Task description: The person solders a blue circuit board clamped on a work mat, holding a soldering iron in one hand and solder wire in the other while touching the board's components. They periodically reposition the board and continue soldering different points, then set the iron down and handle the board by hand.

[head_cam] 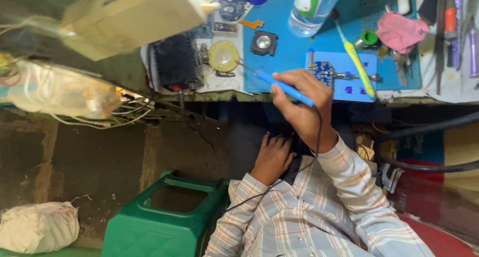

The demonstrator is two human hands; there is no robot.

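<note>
My right hand (302,105) grips a blue soldering iron (284,86) like a pen. Its thin metal tip reaches left toward a round yellowish sponge pad (223,56) beside a black soldering station (174,62). The iron's black cord runs down over my checked sleeve. Just past my knuckles a small blue circuit board (323,71) is clamped on a blue mat (284,47). My left hand (272,157) rests below the bench edge on my dark lap, fingers curled, holding nothing that I can see.
On the bench lie a clear plastic bottle (312,5), a yellow-and-blue toothbrush (355,60), a pink cloth (401,31), a green roll (369,37) and several hand tools (451,27). A green plastic stool (169,212) and white sack (40,226) sit on the floor.
</note>
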